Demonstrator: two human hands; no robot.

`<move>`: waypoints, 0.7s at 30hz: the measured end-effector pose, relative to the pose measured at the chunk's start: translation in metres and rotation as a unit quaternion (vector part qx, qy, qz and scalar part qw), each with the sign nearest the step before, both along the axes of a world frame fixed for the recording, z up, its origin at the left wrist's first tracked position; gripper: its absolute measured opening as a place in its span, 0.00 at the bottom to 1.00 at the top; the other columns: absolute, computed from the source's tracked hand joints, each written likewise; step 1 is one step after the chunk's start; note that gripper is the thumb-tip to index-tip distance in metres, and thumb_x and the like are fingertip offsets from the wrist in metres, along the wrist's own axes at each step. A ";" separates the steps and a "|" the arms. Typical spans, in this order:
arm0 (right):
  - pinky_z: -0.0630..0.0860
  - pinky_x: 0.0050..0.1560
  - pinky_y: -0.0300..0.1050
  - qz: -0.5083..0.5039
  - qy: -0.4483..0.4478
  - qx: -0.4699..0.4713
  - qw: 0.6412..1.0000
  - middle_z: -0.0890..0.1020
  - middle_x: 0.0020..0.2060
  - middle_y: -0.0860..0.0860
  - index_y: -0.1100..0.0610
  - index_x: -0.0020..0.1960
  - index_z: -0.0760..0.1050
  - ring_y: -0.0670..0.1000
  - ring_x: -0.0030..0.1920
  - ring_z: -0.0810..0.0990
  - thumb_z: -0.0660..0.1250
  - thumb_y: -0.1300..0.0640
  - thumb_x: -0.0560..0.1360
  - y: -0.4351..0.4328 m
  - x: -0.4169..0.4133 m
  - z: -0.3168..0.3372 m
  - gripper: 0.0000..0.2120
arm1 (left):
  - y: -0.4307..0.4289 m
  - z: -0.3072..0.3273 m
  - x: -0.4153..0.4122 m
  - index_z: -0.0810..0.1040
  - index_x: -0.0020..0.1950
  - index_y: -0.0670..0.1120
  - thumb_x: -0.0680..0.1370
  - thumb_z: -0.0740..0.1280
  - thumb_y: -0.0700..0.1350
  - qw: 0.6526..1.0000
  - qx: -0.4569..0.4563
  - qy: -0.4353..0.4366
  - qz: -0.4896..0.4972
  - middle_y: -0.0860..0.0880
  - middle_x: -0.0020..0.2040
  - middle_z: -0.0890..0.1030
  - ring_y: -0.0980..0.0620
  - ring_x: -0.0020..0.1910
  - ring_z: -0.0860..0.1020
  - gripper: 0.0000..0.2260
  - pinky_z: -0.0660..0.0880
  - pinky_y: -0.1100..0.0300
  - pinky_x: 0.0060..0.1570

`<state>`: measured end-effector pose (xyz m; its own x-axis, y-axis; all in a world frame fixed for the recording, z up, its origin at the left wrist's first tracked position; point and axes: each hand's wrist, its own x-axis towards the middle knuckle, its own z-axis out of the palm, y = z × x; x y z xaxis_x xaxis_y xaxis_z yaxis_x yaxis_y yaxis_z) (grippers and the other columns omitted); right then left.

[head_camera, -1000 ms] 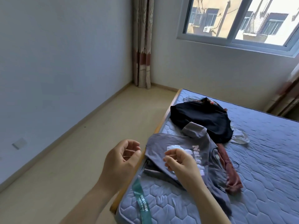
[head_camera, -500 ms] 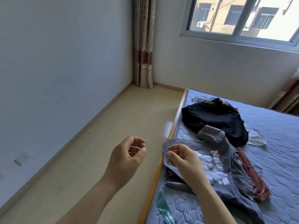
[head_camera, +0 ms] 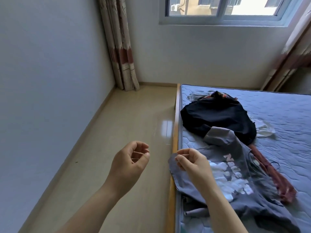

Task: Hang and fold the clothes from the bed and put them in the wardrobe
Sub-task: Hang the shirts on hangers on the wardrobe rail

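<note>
A grey T-shirt with white print lies flat on the near left part of the blue quilted mattress. Behind it sits a crumpled black garment, with a patterned piece showing at its far side. A reddish-brown garment and a white one lie to the right. My left hand hovers over the floor beside the bed, fingers curled, pinching a thin pale thread. My right hand hovers over the T-shirt's left edge, fingertips pinched together on the same fine thread.
The wooden bed frame runs along the mattress's left side. Beige floor stretches between the bed and the left wall. A curtain hangs in the far corner beneath a window. No wardrobe is in view.
The view has swung left and down, so the bed sits further right. My left hand has drifted off the bed edge over the floor. Both hands stay curled; the clothes lie as before.
</note>
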<state>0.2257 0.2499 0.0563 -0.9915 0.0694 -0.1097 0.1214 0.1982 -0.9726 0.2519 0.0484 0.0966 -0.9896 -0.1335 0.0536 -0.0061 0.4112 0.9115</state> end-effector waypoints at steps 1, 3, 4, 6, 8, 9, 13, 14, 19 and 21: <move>0.81 0.46 0.50 -0.011 0.000 0.005 1.000 0.84 0.38 0.52 0.56 0.47 0.80 0.51 0.40 0.83 0.68 0.63 0.75 -0.001 -0.009 0.000 0.04 | -0.003 -0.003 -0.012 0.79 0.49 0.53 0.76 0.70 0.43 1.000 0.003 -0.007 -0.016 0.54 0.43 0.83 0.60 0.42 0.80 0.05 0.74 0.71 0.38; 0.81 0.45 0.45 -0.036 0.004 0.012 0.999 0.84 0.39 0.51 0.56 0.48 0.80 0.49 0.41 0.83 0.68 0.63 0.76 -0.005 -0.027 -0.001 0.04 | -0.010 -0.009 -0.039 0.79 0.49 0.52 0.76 0.70 0.42 0.999 0.006 -0.015 -0.047 0.53 0.43 0.83 0.61 0.42 0.80 0.06 0.74 0.72 0.39; 0.80 0.45 0.43 -0.049 0.003 0.016 0.999 0.84 0.39 0.50 0.55 0.48 0.80 0.48 0.41 0.83 0.69 0.62 0.76 -0.008 -0.035 -0.002 0.04 | -0.014 -0.012 -0.053 0.79 0.49 0.52 0.76 0.70 0.42 0.998 0.006 -0.016 -0.059 0.54 0.43 0.83 0.60 0.42 0.80 0.06 0.74 0.71 0.39; 0.80 0.45 0.43 -0.077 0.003 0.024 0.997 0.84 0.39 0.50 0.54 0.47 0.80 0.49 0.41 0.83 0.69 0.62 0.76 -0.017 -0.049 -0.006 0.04 | -0.025 -0.015 -0.081 0.80 0.48 0.52 0.76 0.70 0.42 0.997 0.010 -0.013 -0.078 0.56 0.43 0.83 0.60 0.41 0.80 0.05 0.74 0.71 0.39; 0.80 0.45 0.44 -0.105 0.002 0.027 0.994 0.84 0.39 0.50 0.54 0.47 0.80 0.49 0.42 0.82 0.69 0.62 0.76 -0.029 -0.063 -0.008 0.04 | -0.039 -0.016 -0.108 0.80 0.48 0.52 0.75 0.70 0.42 0.995 0.019 -0.008 -0.102 0.57 0.43 0.83 0.60 0.41 0.80 0.05 0.74 0.71 0.38; 0.80 0.45 0.44 -0.116 0.001 0.033 0.993 0.84 0.39 0.50 0.53 0.47 0.80 0.48 0.42 0.82 0.68 0.61 0.76 -0.036 -0.071 -0.008 0.04 | -0.047 -0.015 -0.121 0.79 0.47 0.52 0.75 0.70 0.42 0.993 0.021 -0.006 -0.115 0.58 0.43 0.83 0.60 0.40 0.80 0.05 0.74 0.71 0.38; 0.79 0.42 0.38 -0.151 -0.014 0.039 0.988 0.84 0.38 0.49 0.52 0.46 0.80 0.46 0.41 0.83 0.69 0.61 0.76 -0.064 -0.098 -0.002 0.05 | -0.073 -0.008 -0.174 0.79 0.47 0.53 0.76 0.70 0.42 0.986 0.027 -0.013 -0.167 0.59 0.43 0.83 0.60 0.39 0.80 0.05 0.74 0.71 0.38; 0.78 0.41 0.38 -0.164 -0.013 0.036 0.986 0.84 0.38 0.48 0.51 0.46 0.80 0.46 0.41 0.83 0.69 0.60 0.76 -0.070 -0.104 0.000 0.05 | -0.075 -0.004 -0.188 0.80 0.47 0.53 0.76 0.70 0.42 0.983 0.029 -0.011 -0.182 0.58 0.43 0.83 0.60 0.39 0.80 0.05 0.74 0.71 0.38; 0.81 0.48 0.48 -0.243 -0.042 0.045 0.968 0.84 0.39 0.49 0.52 0.47 0.80 0.49 0.43 0.83 0.69 0.59 0.75 -0.068 -0.129 0.005 0.03 | -0.059 -0.002 -0.245 0.80 0.47 0.51 0.76 0.70 0.41 0.966 0.044 -0.009 -0.254 0.55 0.43 0.83 0.58 0.38 0.80 0.05 0.75 0.69 0.38; 0.81 0.50 0.51 -0.276 -0.050 0.039 0.959 0.84 0.39 0.50 0.52 0.46 0.80 0.51 0.44 0.83 0.69 0.60 0.75 -0.060 -0.136 0.005 0.03 | -0.044 -0.006 -0.264 0.80 0.46 0.51 0.76 0.70 0.40 0.957 0.053 -0.011 -0.286 0.56 0.43 0.83 0.57 0.37 0.80 0.05 0.74 0.71 0.35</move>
